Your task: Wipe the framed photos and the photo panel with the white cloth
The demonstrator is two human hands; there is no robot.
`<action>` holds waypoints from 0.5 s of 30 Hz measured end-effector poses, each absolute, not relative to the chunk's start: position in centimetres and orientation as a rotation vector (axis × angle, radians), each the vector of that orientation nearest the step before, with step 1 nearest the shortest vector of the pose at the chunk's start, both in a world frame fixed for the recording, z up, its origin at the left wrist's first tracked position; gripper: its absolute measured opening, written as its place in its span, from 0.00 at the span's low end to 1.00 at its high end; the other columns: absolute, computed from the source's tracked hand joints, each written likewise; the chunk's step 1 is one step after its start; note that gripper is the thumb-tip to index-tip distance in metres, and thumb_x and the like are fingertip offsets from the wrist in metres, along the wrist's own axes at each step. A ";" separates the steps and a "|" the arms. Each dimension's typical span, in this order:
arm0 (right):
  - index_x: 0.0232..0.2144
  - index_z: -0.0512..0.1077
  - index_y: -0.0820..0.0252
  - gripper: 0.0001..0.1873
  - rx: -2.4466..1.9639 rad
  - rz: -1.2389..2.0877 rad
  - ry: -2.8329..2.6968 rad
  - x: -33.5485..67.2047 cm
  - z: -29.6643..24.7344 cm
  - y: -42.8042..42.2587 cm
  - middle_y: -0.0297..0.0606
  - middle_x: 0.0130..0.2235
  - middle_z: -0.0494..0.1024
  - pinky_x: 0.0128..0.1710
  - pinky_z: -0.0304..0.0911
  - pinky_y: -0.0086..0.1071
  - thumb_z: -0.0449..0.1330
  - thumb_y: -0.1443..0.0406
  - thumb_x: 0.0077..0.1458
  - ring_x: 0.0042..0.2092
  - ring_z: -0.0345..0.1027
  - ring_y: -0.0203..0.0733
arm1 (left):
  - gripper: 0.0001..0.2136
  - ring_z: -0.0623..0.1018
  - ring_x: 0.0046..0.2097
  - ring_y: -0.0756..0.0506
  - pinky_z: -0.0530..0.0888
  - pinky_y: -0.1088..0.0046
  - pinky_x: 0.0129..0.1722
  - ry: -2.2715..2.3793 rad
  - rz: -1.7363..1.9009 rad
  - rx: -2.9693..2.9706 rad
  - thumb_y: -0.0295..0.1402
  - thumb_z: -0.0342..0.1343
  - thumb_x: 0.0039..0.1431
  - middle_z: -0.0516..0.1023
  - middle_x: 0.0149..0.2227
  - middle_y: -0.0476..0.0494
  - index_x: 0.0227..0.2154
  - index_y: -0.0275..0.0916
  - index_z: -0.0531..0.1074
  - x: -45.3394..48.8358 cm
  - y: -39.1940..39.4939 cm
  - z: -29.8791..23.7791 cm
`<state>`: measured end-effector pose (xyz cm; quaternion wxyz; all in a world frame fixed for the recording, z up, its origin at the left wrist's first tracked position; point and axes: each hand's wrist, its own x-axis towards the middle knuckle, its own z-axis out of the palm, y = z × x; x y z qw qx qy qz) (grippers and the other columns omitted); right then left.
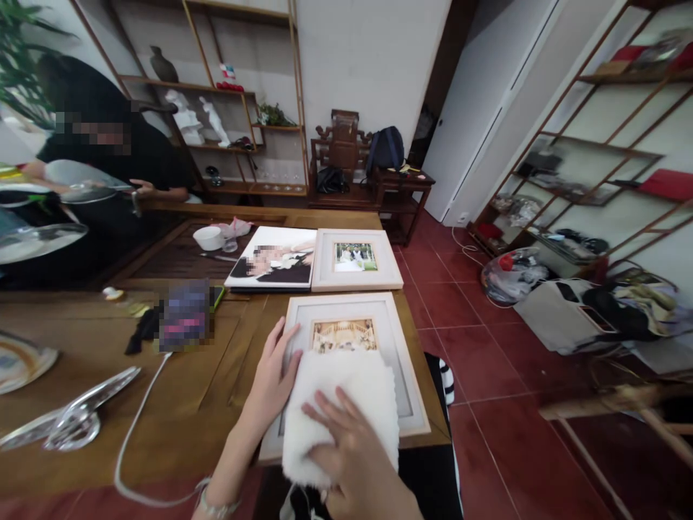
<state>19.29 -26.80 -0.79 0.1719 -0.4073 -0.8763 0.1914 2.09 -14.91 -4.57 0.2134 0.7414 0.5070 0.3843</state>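
A light wooden picture frame [401, 345] lies flat at the near edge of the wooden table [178, 404]. A fluffy white cloth [357, 383] covers the lower half of its glass. My right hand [351, 462] lies flat on the cloth with fingers stretched out, pressing it onto the frame. My left hand [273, 379] rests open on the frame's left border, fingers spread. A small photo [343, 335] shows above the cloth.
A second framed photo [356, 258] and an unframed print [273, 257] lie farther back. A white bowl [208, 237], a white cable [135, 426], glass dishes [70, 419] and a plate [22, 361] are to the left. A person sits at far left. Shelves and bags stand on the right.
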 end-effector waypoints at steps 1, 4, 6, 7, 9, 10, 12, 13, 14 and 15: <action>0.40 0.77 0.56 0.11 -1.123 0.494 -2.475 19.3 -1.9 -26.6 0.37 0.66 0.57 0.67 0.39 0.48 0.58 0.63 0.55 0.67 0.44 0.48 | 0.20 0.59 0.66 0.38 0.59 0.55 0.63 1.418 1.052 2.044 0.36 0.46 0.65 0.54 0.66 0.34 0.59 0.40 0.61 2.1 -14.9 -4.7; 0.30 0.78 0.52 0.12 -1.167 0.385 -2.369 18.5 -5.3 -26.1 0.36 0.60 0.68 0.63 0.50 0.52 0.55 0.67 0.59 0.62 0.58 0.49 | 0.22 0.57 0.66 0.39 0.57 0.54 0.64 1.400 1.017 2.023 0.36 0.46 0.64 0.57 0.65 0.36 0.61 0.43 0.58 1.9 -14.7 -5.3; 0.33 0.78 0.52 0.11 -1.204 0.411 -2.327 18.1 -6.6 -25.9 0.36 0.58 0.70 0.62 0.53 0.52 0.56 0.67 0.58 0.61 0.60 0.49 | 0.23 0.60 0.65 0.39 0.58 0.54 0.63 1.418 1.022 1.988 0.37 0.48 0.63 0.60 0.64 0.37 0.61 0.44 0.57 1.8 -14.5 -5.6; 0.35 0.78 0.51 0.10 -1.220 0.443 -2.311 18.2 -6.7 -25.9 0.36 0.59 0.69 0.62 0.52 0.52 0.57 0.67 0.57 0.62 0.59 0.49 | 0.24 0.61 0.64 0.38 0.58 0.55 0.63 1.443 1.014 1.960 0.38 0.49 0.62 0.62 0.63 0.37 0.61 0.44 0.57 1.8 -14.5 -5.6; 0.40 0.77 0.52 0.11 -1.222 0.531 -2.301 18.8 -5.9 -26.1 0.36 0.62 0.65 0.64 0.49 0.49 0.58 0.66 0.56 0.64 0.54 0.48 | 0.25 0.65 0.63 0.37 0.61 0.55 0.62 1.511 0.996 1.899 0.40 0.50 0.61 0.64 0.62 0.36 0.60 0.42 0.58 1.8 -14.5 -5.4; 0.43 0.76 0.53 0.12 -1.202 0.582 -2.306 19.3 -5.1 -26.2 0.36 0.63 0.62 0.65 0.46 0.48 0.59 0.66 0.55 0.65 0.51 0.47 | 0.25 0.66 0.62 0.36 0.61 0.55 0.61 1.538 0.987 1.871 0.41 0.50 0.61 0.65 0.61 0.35 0.60 0.41 0.58 1.8 -14.5 -5.3; 0.46 0.74 0.56 0.16 -1.117 0.691 -2.323 20.3 -3.1 -26.3 0.38 0.65 0.58 0.67 0.39 0.46 0.60 0.63 0.54 0.67 0.47 0.45 | 0.26 0.66 0.62 0.36 0.62 0.55 0.61 1.565 0.964 1.826 0.42 0.50 0.60 0.65 0.61 0.35 0.60 0.40 0.58 1.9 -14.6 -4.9; 0.47 0.73 0.58 0.17 -1.077 0.740 -2.318 20.7 -2.1 -26.4 0.39 0.66 0.57 0.67 0.36 0.45 0.60 0.62 0.54 0.67 0.45 0.44 | 0.26 0.65 0.62 0.37 0.61 0.55 0.61 1.572 0.963 1.804 0.42 0.50 0.61 0.64 0.62 0.36 0.60 0.40 0.57 1.9 -14.7 -4.8; 0.48 0.72 0.59 0.19 -1.055 0.779 -2.299 21.0 -1.2 -26.3 0.39 0.66 0.57 0.67 0.34 0.43 0.60 0.62 0.53 0.67 0.45 0.43 | 0.26 0.65 0.62 0.37 0.61 0.55 0.61 1.576 0.972 1.781 0.43 0.50 0.61 0.64 0.62 0.37 0.60 0.40 0.58 2.0 -14.8 -4.7; 0.48 0.72 0.59 0.19 -1.050 0.805 -2.274 21.2 -0.5 -26.3 0.39 0.65 0.59 0.67 0.33 0.41 0.60 0.62 0.53 0.67 0.45 0.42 | 0.26 0.66 0.62 0.37 0.62 0.56 0.61 1.580 0.983 1.761 0.43 0.51 0.60 0.65 0.61 0.37 0.60 0.40 0.58 2.1 -14.9 -4.6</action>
